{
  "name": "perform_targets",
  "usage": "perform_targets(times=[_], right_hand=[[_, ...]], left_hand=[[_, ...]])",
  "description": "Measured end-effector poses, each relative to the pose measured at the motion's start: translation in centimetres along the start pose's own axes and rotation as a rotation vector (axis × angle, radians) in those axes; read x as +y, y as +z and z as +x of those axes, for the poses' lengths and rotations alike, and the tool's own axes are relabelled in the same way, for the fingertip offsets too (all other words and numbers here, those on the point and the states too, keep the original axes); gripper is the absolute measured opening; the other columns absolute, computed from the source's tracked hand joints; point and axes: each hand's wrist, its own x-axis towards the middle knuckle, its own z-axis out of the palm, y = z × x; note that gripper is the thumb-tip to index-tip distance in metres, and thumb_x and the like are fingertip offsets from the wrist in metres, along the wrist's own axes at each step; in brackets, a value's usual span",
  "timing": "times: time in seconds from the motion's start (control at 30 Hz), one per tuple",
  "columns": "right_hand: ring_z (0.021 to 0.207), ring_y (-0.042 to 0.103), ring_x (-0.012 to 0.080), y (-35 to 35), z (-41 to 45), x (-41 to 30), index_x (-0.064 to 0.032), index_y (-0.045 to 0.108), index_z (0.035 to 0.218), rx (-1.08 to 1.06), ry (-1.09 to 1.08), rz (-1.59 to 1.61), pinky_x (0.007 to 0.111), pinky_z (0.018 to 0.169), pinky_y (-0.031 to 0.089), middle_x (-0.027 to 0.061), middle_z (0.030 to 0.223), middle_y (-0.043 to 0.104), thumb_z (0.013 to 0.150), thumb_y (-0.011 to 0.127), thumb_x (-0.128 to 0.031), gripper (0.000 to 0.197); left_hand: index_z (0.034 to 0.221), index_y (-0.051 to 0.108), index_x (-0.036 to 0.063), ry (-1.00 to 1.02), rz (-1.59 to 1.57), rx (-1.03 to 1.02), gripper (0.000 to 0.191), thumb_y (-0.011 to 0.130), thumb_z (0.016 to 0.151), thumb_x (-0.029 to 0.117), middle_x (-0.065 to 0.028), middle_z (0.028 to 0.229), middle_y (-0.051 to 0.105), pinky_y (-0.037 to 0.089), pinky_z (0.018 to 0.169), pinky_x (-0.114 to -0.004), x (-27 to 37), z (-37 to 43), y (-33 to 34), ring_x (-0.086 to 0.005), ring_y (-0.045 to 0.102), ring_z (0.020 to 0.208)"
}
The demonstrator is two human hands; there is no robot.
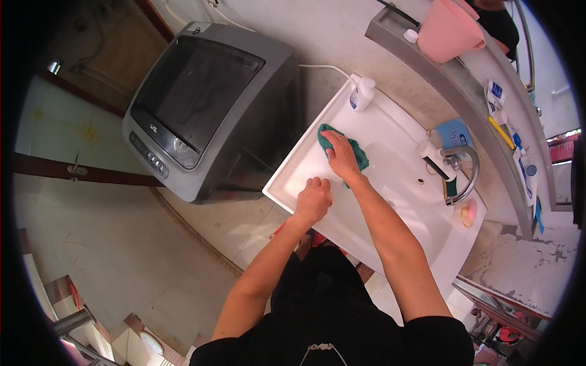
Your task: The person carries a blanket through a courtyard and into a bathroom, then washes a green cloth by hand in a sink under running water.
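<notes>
My right hand presses a green cloth flat onto the left part of a white washbasin, with its fingers spread over the cloth. Close by, my left hand is curled into a loose fist above the basin's front left edge. Nothing shows in it, though its palm side is hidden. A white bottle with a label stands at the basin's back left corner, beyond the cloth.
A grey washing machine stands left of the basin. A curved metal faucet, a blue packet, a sponge and soap are at the right. Above them, a shelf holds a pink pitcher and a yellow toothbrush.
</notes>
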Motion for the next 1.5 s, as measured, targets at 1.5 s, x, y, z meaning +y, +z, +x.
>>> perform_targets(times=[1.5], right_hand=[[0.084,0.057,0.0201,-9.1,-27.7,2.8,-0.0091,0.063,0.075,-0.190,0.253,0.326,0.029,0.076,0.046,0.0023,0.082,0.062,0.060,0.050,0.006,0.025]], left_hand=[[0.087,0.057,0.0004,0.217,-0.651,0.148,0.024,0.054,0.076,0.022,-0.0035,0.068,0.055,0.039,0.044,-0.023,16.3,21.7,-23.9,-0.0097,0.052,0.054]])
